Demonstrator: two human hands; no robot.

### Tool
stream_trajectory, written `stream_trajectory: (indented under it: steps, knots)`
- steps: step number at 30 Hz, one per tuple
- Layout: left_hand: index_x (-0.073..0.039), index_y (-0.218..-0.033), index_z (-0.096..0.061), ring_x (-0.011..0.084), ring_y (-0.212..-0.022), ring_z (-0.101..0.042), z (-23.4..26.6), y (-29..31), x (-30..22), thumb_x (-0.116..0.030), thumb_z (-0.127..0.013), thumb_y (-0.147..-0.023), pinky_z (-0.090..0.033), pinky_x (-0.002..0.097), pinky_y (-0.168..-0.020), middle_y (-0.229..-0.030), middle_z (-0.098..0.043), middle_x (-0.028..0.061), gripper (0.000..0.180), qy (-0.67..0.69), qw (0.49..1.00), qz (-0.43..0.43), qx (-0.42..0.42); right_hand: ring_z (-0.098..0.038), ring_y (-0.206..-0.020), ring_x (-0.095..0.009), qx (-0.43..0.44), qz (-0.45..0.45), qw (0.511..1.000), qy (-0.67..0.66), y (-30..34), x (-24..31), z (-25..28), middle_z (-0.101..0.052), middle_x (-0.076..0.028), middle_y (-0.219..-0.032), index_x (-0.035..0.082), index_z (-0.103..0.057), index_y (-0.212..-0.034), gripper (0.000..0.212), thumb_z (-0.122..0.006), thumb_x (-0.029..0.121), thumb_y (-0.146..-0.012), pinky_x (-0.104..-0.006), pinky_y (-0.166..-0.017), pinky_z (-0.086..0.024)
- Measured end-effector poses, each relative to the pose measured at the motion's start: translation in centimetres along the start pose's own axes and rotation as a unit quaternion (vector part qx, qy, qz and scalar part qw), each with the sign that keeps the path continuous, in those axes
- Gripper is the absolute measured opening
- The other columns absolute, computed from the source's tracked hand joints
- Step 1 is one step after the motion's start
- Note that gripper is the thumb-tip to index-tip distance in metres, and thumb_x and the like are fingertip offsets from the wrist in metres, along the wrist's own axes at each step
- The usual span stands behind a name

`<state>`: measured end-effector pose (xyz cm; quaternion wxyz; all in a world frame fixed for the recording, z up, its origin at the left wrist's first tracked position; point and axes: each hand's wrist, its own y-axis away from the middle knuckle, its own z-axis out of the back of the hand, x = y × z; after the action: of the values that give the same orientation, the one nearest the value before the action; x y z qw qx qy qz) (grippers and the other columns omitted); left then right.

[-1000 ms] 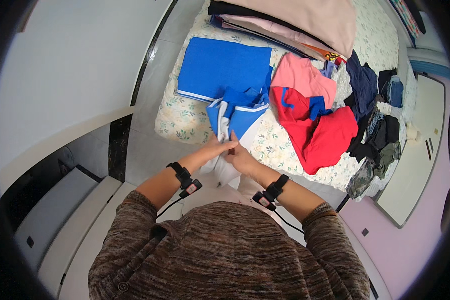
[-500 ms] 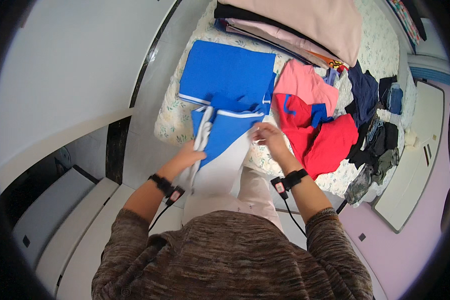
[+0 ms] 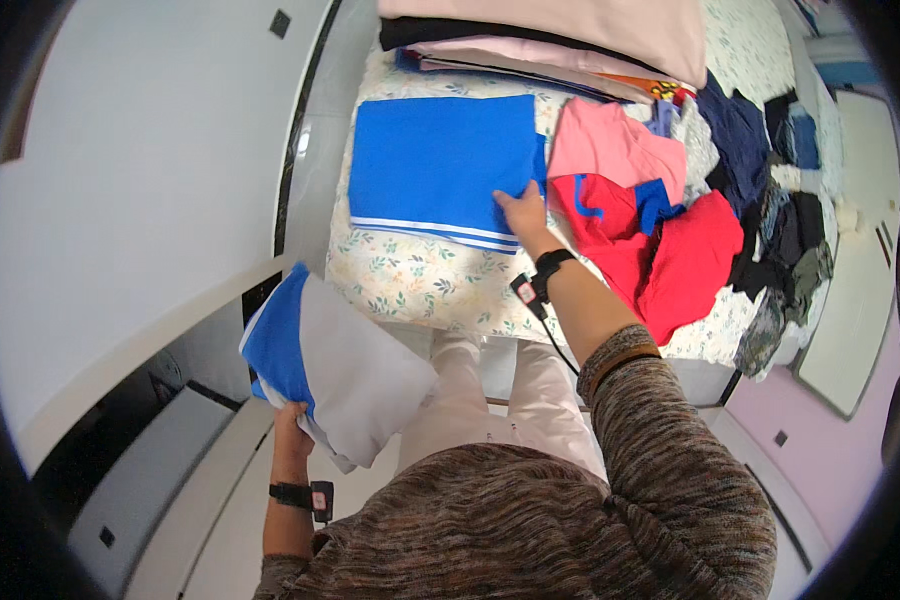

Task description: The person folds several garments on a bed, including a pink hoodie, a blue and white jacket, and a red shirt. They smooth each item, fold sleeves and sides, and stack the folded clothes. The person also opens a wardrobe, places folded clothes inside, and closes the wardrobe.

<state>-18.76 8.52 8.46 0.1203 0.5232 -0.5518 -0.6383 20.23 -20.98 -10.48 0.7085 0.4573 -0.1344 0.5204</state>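
Observation:
On the bed lies a folded blue garment point(image 3: 440, 155) with white stripes along its near edge. My right hand point(image 3: 525, 212) is at its lower right corner, thumb on top, fingers closed at the fabric's edge and partly hidden. Off the bed to the left, my left hand point(image 3: 292, 432) grips a light grey and blue garment point(image 3: 360, 365) that hangs bunched beside my legs. Part of the left hand's fingers is covered by the cloth.
A stack of folded clothes point(image 3: 550, 50) stands at the far side of the bed point(image 3: 420, 285). Right of the blue garment lie a pink garment point(image 3: 615, 145) and a red one point(image 3: 695, 260). Dark clothes point(image 3: 740, 150) lie farther right. A white wall panel point(image 3: 170, 130) rises at left.
My left hand has carried the grey and blue garment off the bed, left and toward me. My right hand has moved forward onto the folded blue garment, whose striped near edge now shows uncovered.

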Motion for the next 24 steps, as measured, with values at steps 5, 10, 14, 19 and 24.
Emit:
stream_trajectory:
  steps: [5, 10, 14, 19, 24]
  knots:
    - [0.000, -0.136, -0.033, 0.0329, -0.113, -0.053, 1.8, -2.0, 1.2, -0.012, -0.058, -0.068, -0.042, 0.0467, -0.100, -0.126, -0.053, 0.0142, 0.074, 0.017, 0.999, 0.030, 0.002, -0.057, -0.083, -0.042, -0.082, 0.229, 0.965, 0.095, 4.3, 4.4, -1.5, -0.058, -0.022, -0.088, 0.003, -0.048, -0.100, 0.030, -0.066, 0.016, -0.078, -0.0474, -0.072, -0.047]
    - [0.003, -0.135, -0.035, 0.0332, -0.112, -0.054, 1.0, -2.6, 0.9, -0.011, -0.057, -0.068, -0.043, 0.0464, -0.100, -0.125, -0.054, 0.0152, 0.072, 0.005, 0.999, 0.042, 0.001, -0.056, -0.089, -0.041, -0.061, 0.249, 0.965, 0.058, 4.7, 4.7, -2.4, -0.056, -0.021, -0.094, 0.005, -0.053, -0.106, 0.031, -0.065, 0.014, -0.078, -0.0451, -0.076, -0.047]
    - [-0.002, -0.138, -0.035, 0.0355, -0.113, -0.053, -0.7, -2.0, 0.4, -0.022, -0.065, -0.070, -0.043, 0.0472, -0.098, -0.130, -0.051, 0.0153, 0.077, -0.043, 0.997, 0.029, 0.049, -0.057, -0.098, -0.037, -0.101, 0.102, 0.989, 0.015, 1.6, 2.1, -1.7, -0.056, -0.025, -0.108, -0.003, -0.053, -0.114, 0.047, -0.071, 0.018, -0.076, -0.0392, -0.085, -0.048]
    - [0.004, -0.134, -0.035, 0.0349, -0.110, -0.056, -2.6, -1.4, -0.2, -0.009, -0.055, -0.068, -0.046, 0.0480, -0.097, -0.125, -0.054, 0.0185, 0.071, -0.010, 0.998, 0.010, 0.060, -0.056, -0.109, -0.035, 0.120, -0.214, 0.877, -0.413, -0.9, 0.2, 0.1, -0.051, -0.024, -0.125, -0.001, -0.029, -0.135, 0.080, -0.077, 0.017, -0.075, -0.0526, -0.093, -0.046]
    - [0.001, -0.137, -0.033, 0.0330, -0.114, -0.054, -3.6, -0.9, -0.4, -0.012, -0.057, -0.069, -0.043, 0.0462, -0.100, -0.129, -0.051, 0.0159, 0.073, -0.016, 1.000, 0.015, 0.015, -0.057, -0.107, -0.037, 0.244, -0.249, 0.866, -0.357, -3.5, 0.9, -0.8, -0.047, -0.027, -0.131, -0.004, -0.032, -0.135, 0.076, -0.074, 0.013, -0.074, -0.0518, -0.094, -0.045]
